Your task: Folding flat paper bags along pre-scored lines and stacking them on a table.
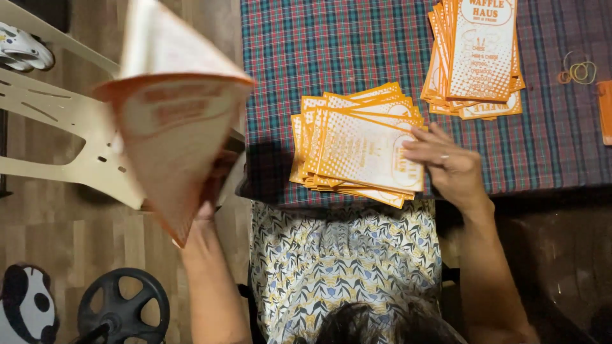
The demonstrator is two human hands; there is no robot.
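My left hand [207,207] holds up a paper cone [172,127], orange and white, wide end up and tip pointing down, blurred, off the table's left side. My right hand [446,165] rests flat, fingers together, on the right edge of a fanned stack of orange-and-white printed sheets [360,143] lying near the front edge of the plaid-covered table [287,64]. A second stack of the same sheets [478,57] lies at the far right of the table.
A few rubber bands [579,70] lie at the table's right, beside an orange object [605,111] at the frame edge. A cream plastic chair [70,127] stands at left. A black wheel-shaped object [124,309] sits on the wooden floor.
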